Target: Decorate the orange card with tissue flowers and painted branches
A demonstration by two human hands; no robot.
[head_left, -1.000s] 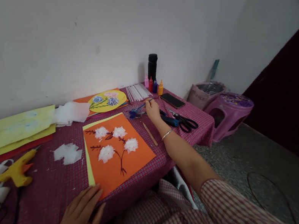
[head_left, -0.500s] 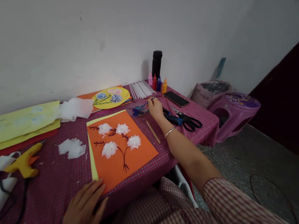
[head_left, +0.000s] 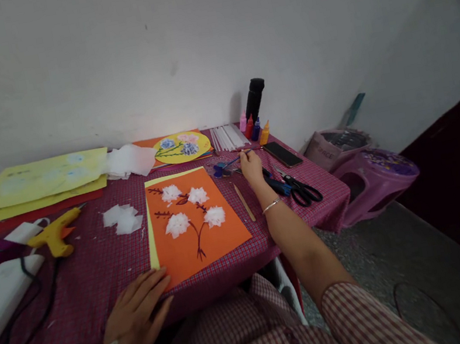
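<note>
My left hand (head_left: pixel 140 306) lies with its fingers stretched out over the near left corner of an orange sheet (head_left: pixel 228 237). White tissue-paper flowers (head_left: pixel 177 225) and dark painted stems are on this sheet, and a yellow sheet (head_left: pixel 153 251) shows from under its left edge. Beyond the sheet's right side, my right hand (head_left: pixel 252 167) pinches a thin blue paintbrush (head_left: pixel 232 161). The brush points left, its tip at a dark blue patch (head_left: pixel 219 170) that looks like paint. A flat wooden stick (head_left: pixel 244 202) lies between the sheet and my right forearm.
Black-handled scissors (head_left: pixel 304 191), a phone (head_left: pixel 282 154) and small paint bottles (head_left: pixel 257 128) are on the right. Cut white tissue squares (head_left: pixel 123 219), a yellow glue gun (head_left: pixel 56 233) with cables and a white power strip (head_left: pixel 4 306) lie left. A yellow oval with flowers (head_left: pixel 183 147) is behind.
The camera has turned slightly left, so everything appears further right. My right hand keeps the paintbrush by the blue patch, and my left hand stays on the sheet's corner.
</note>
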